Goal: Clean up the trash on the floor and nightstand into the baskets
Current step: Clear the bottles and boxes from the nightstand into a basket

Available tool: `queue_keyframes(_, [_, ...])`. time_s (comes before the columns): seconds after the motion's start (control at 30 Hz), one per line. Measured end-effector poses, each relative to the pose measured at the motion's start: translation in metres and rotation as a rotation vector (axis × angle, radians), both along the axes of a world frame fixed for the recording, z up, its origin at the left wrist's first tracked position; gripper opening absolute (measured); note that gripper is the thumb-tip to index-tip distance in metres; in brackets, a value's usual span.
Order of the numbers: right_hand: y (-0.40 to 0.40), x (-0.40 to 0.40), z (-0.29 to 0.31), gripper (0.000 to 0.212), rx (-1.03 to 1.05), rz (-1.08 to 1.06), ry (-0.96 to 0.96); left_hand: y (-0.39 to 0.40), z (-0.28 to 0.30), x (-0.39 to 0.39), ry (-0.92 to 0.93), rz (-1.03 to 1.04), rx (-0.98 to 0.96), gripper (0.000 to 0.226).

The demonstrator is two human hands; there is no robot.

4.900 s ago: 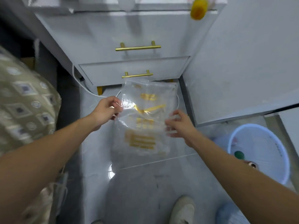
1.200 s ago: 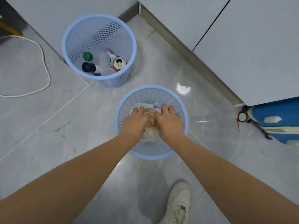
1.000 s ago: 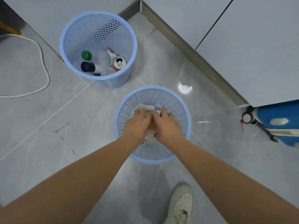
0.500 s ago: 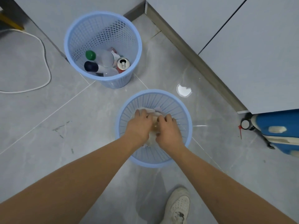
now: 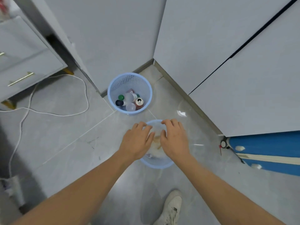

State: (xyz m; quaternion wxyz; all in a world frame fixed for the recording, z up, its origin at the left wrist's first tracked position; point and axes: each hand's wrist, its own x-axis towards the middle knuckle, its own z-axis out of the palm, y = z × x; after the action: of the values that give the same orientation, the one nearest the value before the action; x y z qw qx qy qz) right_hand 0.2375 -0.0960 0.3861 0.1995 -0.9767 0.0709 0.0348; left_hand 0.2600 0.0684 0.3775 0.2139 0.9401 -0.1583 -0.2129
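Plastic bag (image 5: pixel 156 140): crumpled inside the near basket (image 5: pixel 158 164), so it stays down.
Left hand (image 5: pixel 136 141): above the near basket, fingers spread, holding nothing.
Right hand (image 5: pixel 174 139): beside it, likewise loose.
Far basket (image 5: pixel 129 93): just beyond the near basket, holding bottles and a can (image 5: pixel 139 101).

Both forearms are bare, with no sleeve, watch or band in view from the lower corners of the frame up to the left hand (image 5: pixel 136 142) and right hand (image 5: pixel 174 140). At bottom centre, one foot wears a scuffed off-white laced sneaker (image 5: pixel 170 208).
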Motion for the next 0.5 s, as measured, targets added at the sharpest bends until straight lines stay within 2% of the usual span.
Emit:
queue_keyframes(0.17, [0.03, -0.01, 0.109, 0.026, 0.103, 0.049, 0.052, 0.044, 0.114, -0.016, 0.017, 0.103, -0.072, 0.038])
queue_keyframes(0.27, [0.062, -0.006, 0.182, 0.022, 0.203, 0.062, 0.162, 0.083, 0.191, -0.022, 0.008, 0.178, -0.097, 0.036])
queue_keyframes(0.5, [0.165, 0.015, 0.358, 0.016, 0.27, 0.261, 0.217, 0.198, 0.363, -0.031, -0.074, 0.373, -0.085, 0.039])
